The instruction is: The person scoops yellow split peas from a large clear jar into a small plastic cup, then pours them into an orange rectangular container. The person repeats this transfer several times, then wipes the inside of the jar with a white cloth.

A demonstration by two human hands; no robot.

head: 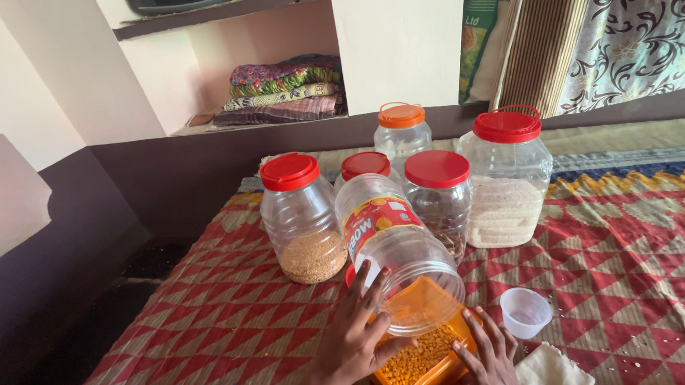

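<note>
My left hand point(354, 340) grips a clear plastic jar point(395, 248) with a red and orange label, tipped so its open mouth points down. Below the mouth sits an orange container point(443, 369) holding yellow lentils point(415, 359). My right hand point(488, 357) rests on the orange container's right rim, steadying it. Both hands are at the bottom centre of the head view, on a red patterned mat point(232, 313).
Behind the tipped jar stand several lidded clear jars: a red-lidded one with brown grain point(301, 217), a big red-lidded one with white grain point(509, 177), an orange-lidded one point(401, 132). A small clear cup point(525, 311) and a white cloth point(550, 370) lie right. Folded fabrics point(284, 91) fill a wall shelf.
</note>
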